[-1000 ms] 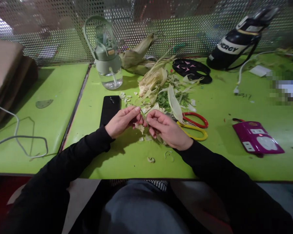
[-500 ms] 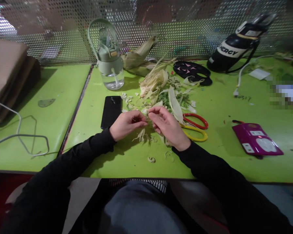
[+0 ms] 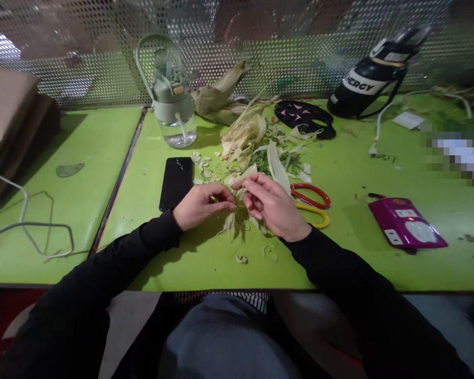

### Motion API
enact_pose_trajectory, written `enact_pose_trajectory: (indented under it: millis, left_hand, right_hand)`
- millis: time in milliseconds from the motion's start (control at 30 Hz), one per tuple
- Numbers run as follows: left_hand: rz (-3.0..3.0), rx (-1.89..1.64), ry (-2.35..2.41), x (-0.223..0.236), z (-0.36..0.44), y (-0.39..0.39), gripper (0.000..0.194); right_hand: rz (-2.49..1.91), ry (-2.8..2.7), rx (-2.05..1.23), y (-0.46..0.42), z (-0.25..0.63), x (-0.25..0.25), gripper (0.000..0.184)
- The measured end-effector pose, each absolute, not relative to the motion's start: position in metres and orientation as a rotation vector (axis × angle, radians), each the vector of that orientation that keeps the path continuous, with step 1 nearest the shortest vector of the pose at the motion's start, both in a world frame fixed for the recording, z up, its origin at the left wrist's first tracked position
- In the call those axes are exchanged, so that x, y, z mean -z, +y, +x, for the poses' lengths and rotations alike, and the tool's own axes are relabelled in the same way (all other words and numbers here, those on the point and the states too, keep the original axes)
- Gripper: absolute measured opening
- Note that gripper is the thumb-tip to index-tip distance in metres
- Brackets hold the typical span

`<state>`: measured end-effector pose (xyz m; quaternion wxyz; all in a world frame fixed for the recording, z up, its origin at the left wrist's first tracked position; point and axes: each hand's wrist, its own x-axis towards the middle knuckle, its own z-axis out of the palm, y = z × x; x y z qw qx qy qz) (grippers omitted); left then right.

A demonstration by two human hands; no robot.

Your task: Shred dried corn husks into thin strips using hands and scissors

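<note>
My left hand [image 3: 205, 205] is closed in a pinch, thumb against forefinger. A thin pale-green strand [image 3: 240, 206] shows at its fingertips. My right hand [image 3: 272, 202] is just beside it with curled fingers, thumb and forefinger pressed together; anything between them is too small to name. Under and around both hands lie scraps of corn husk [image 3: 231, 225]. Past them are a bundle of dry husks [image 3: 243, 134], thin green strips [image 3: 263, 157] and one broad husk leaf [image 3: 277, 167]. Scissors with red and yellow handles [image 3: 318, 215] lie by my right hand, their blades hidden.
A black phone [image 3: 176, 184] lies left of my hands, with a water bottle [image 3: 176, 113] behind it. Farther back are a black mask-like piece [image 3: 304, 118] and a leaning black bottle [image 3: 367, 81]. A purple power socket [image 3: 406, 222] sits right; brown cardboard [image 3: 8, 121] stands left.
My left hand moved slightly down, its thumb lowering to the forefinger. The green strand stretched between my hands earlier now shows only faintly at my left fingertips. The view shifted slightly.
</note>
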<state>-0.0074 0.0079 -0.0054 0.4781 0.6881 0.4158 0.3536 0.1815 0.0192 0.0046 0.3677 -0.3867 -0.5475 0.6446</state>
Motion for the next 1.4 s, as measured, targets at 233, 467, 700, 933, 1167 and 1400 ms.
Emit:
enact_pose_trajectory:
  millis: [233, 467, 700, 933, 1167, 1400]
  left_hand:
    - [1.447, -0.922, 1.012, 0.010, -0.010, 0.014, 0.016]
    - [1.728, -0.943, 1.098, 0.010, -0.011, 0.013, 0.011]
    - [1.603, -0.977, 1.013, 0.010, -0.008, 0.011, 0.012]
    - [1.468, -1.054, 0.955, 0.012, -0.005, 0.010, 0.014]
    - [1.346, -1.091, 0.872, 0.013, -0.003, 0.010, 0.027]
    - [1.933, -1.219, 1.064, 0.011, -0.005, 0.003, 0.006]
  right_hand:
    - [-1.056, -1.702, -1.447, 0.026, 0.201, -0.022, 0.022]
    - [-1.152, -2.251, -0.389, 0.025, 0.205, -0.024, 0.019]
    - [-1.037, -2.193, -0.702, 0.021, 0.191, -0.010, 0.012]
    - [-1.044, -2.176, -0.610, 0.018, 0.187, -0.009, 0.008]
    - [-1.104, -2.098, -0.793, 0.016, 0.185, -0.008, 0.011]
    - [-1.154, -1.988, -1.000, 0.019, 0.186, -0.005, 0.012]
